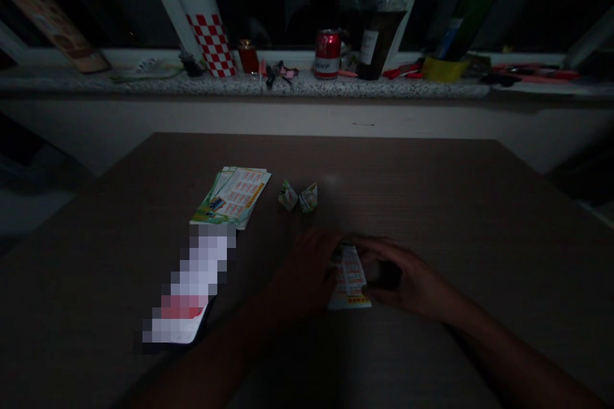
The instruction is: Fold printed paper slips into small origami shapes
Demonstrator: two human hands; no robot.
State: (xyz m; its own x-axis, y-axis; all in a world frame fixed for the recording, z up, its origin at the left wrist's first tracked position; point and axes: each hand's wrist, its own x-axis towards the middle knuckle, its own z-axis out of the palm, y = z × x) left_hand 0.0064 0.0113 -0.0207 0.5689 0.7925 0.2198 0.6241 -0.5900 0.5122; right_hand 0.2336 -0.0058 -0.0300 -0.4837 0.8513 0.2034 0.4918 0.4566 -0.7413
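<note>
A small printed calendar sheet [351, 284] lies low over the table, partly covered by both hands. My left hand [309, 268] grips its left side, the thumb on the printed face and the fingers at the far edge. From the right, my right hand [415, 278] pinches the sheet, with the thumb at its right edge and the fingers arched over the top. Fingertips of both hands meet near the far edge, where shadow hides detail. Beyond them stand two small folded paper pieces [288, 196], made of similar printed paper.
A pile of calendar sheets [240, 195] lies at the left, with a lit phone [196, 284], its screen blurred, just nearer. On the windowsill [288, 84] behind the table [407, 185] are a checkered bottle [211, 38], a red can [327, 54], a dark cup [377, 45] and a green bottle [472, 9].
</note>
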